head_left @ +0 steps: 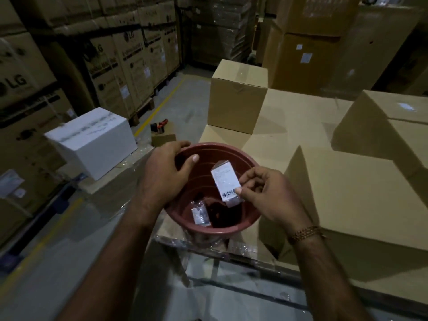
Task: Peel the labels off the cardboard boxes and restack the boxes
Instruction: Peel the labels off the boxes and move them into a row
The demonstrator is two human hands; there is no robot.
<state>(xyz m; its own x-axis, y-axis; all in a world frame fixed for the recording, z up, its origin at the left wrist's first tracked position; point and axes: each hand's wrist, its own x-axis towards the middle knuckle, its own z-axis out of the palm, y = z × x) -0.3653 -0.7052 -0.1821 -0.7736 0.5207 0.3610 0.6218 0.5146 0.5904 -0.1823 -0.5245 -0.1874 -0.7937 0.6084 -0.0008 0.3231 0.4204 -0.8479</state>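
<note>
Right hand (pixel 266 193) — pinches label (pixel 225 181) over tub (pixel 243 224) | left hand (pixel 166 172) — grips tub rim, left of label | second label (pixel 201 213) below, inside tub | cardboard boxes (pixel 238 96) beyond

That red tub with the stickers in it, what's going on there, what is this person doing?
A person is collecting peeled labels in a reddish-brown plastic tub that sits on a layer of cardboard boxes. The left hand grips the tub's near-left rim, thumb inside. The right hand pinches a white barcode label over the tub's opening, apparently about to drop it in. One smaller label already lies at the bottom. Several plain boxes stand nearby, one with a label still on top.
</note>
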